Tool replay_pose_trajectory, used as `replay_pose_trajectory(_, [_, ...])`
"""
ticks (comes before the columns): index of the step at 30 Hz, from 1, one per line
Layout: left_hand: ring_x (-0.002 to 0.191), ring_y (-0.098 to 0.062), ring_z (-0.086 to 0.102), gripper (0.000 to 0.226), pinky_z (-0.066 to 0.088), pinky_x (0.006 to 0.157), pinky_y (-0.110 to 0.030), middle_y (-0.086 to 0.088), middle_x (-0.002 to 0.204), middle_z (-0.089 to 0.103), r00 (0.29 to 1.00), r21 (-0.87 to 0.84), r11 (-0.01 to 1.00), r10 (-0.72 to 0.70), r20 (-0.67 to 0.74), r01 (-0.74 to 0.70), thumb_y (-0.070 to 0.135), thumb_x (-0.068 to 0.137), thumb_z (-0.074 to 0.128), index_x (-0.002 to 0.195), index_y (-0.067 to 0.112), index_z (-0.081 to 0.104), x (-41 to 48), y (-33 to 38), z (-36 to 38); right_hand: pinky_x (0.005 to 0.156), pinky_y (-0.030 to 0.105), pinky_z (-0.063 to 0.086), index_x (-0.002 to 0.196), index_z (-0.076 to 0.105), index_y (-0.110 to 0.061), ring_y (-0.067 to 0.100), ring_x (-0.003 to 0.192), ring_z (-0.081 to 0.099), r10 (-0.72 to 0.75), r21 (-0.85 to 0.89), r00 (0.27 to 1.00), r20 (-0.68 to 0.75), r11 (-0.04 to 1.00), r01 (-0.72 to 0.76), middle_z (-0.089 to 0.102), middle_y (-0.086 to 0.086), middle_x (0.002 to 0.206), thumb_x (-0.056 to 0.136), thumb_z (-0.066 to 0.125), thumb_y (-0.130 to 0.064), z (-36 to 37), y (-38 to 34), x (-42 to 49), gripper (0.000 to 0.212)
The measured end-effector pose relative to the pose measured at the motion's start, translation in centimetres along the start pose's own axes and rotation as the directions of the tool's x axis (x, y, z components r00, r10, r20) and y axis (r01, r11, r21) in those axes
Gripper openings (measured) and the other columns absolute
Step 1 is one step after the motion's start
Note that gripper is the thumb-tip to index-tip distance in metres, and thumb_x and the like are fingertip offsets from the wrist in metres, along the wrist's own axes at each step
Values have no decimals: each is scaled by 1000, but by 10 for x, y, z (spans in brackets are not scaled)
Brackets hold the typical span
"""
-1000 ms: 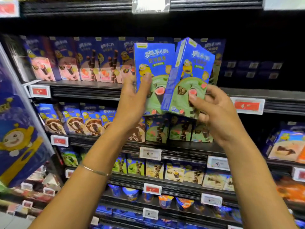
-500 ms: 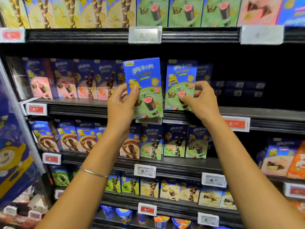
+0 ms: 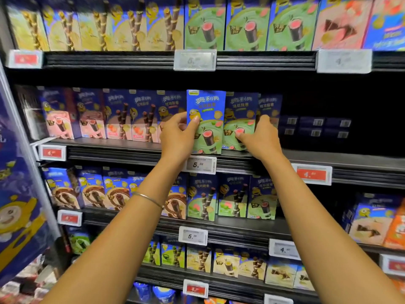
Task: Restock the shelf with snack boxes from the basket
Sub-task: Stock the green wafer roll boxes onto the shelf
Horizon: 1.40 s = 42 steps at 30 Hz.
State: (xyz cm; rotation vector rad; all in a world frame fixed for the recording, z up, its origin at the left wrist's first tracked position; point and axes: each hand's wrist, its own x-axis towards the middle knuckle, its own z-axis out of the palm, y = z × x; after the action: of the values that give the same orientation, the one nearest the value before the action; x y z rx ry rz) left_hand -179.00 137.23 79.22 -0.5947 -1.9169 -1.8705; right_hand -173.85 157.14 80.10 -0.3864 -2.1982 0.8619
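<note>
The left hand (image 3: 178, 133) grips a blue-and-green snack box (image 3: 206, 121) by its left edge, thumb across the front face, fingers behind. The box stands upright with its base at the front lip of the shelf (image 3: 306, 157), just above a white price tag (image 3: 201, 165). The right hand (image 3: 258, 137) grips a second box (image 3: 240, 116) of the same design, thumb on the lower front, fingers around the right edge; this box sits further back, beside a third box (image 3: 270, 106) of the same kind.

Recommended procedure, judged from this position:
- Keep both boxes vertical and their faces square to the aisle.
- Slide each box straight back along the shelf; do not lift or tilt it.
- Seat the right-hand box first, flush against its neighbour.
- Then push the left-hand box into line with the orange-print boxes (image 3: 131, 118) on its left.
- Release only once each base rests flat.

The basket is not in view.
</note>
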Motion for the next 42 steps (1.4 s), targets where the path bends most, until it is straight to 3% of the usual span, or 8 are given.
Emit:
replay_pose_trajectory(7, [100, -21, 71, 28, 61, 84, -51, 1, 108, 75, 996, 241, 966, 89, 23, -92, 37, 104, 62, 121, 18, 73, 11, 2, 1, 90, 53, 54, 120, 46, -9, 36, 109, 58, 34, -64, 999, 5, 997, -33, 57, 14, 125, 87, 75, -43, 0, 2, 4, 56])
replay_pose_trajectory(13, [124, -34, 54, 44, 46, 85, -40, -13, 134, 60, 992, 543, 833, 127, -10, -101, 42, 105, 60, 138, 14, 55, 21, -3, 3, 87, 50, 54, 119, 47, -10, 34, 108, 58, 34, -58, 999, -15, 998, -35, 58, 13, 123, 86, 77, -41, -1, 2, 4, 54])
replay_pose_trajectory(19, [116, -31, 56, 59, 50, 80, -42, -9, 130, 56, 989, 626, 766, 134, 64, -144, 46, 91, 77, 132, 14, 50, 10, -11, 10, 92, 55, 54, 118, 47, -10, 37, 111, 60, 47, -67, 999, -19, 997, -48, 59, 14, 125, 86, 77, -41, -10, 11, 6, 53])
replay_pose_trajectory(22, [114, -36, 59, 62, 54, 79, -47, -11, 130, 55, 988, 668, 730, 140, 60, -144, 46, 91, 78, 133, 12, 47, 9, -9, 16, 94, 53, 53, 120, 48, -10, 36, 113, 60, 52, -57, 999, -9, 997, -53, 60, 14, 127, 86, 77, -40, -15, 15, 7, 54])
replay_pose_trajectory(27, [106, -42, 61, 67, 47, 69, -45, -15, 129, 54, 986, 719, 678, 153, 71, -156, 48, 92, 76, 133, 7, 43, 12, -4, 28, 93, 50, 54, 120, 51, -11, 33, 112, 59, 44, -24, 999, 13, 999, -44, 60, 12, 126, 83, 78, -43, -17, 19, 10, 57])
replay_pose_trajectory(32, [105, -45, 62, 68, 55, 73, -53, -16, 129, 54, 985, 716, 681, 157, 65, -156, 45, 93, 76, 134, 6, 38, 12, -6, 34, 100, 50, 47, 132, 46, -9, 36, 128, 45, 155, 142, 972, -175, 981, -130, 45, 18, 140, 79, 69, -62, -29, 28, 26, 79])
replay_pose_trajectory(36, [107, -45, 62, 69, 51, 71, -49, -16, 131, 53, 986, 713, 686, 155, 53, -146, 45, 94, 75, 137, 7, 37, 13, -9, 38, 79, 35, 42, 141, 43, -6, 24, 105, 50, 341, 448, 939, -32, 845, -292, 53, 12, 131, 96, 52, -38, -32, 31, 44, 56])
replay_pose_trajectory(42, [108, -45, 62, 71, 46, 69, -46, -17, 134, 50, 989, 709, 693, 140, 52, -135, 45, 93, 76, 139, 8, 37, 15, -13, 40, 57, 27, 35, 127, 50, -5, 13, 75, 45, 338, 325, 941, 8, 889, -322, 53, 8, 99, 97, 49, -12, -29, 44, 53, 31])
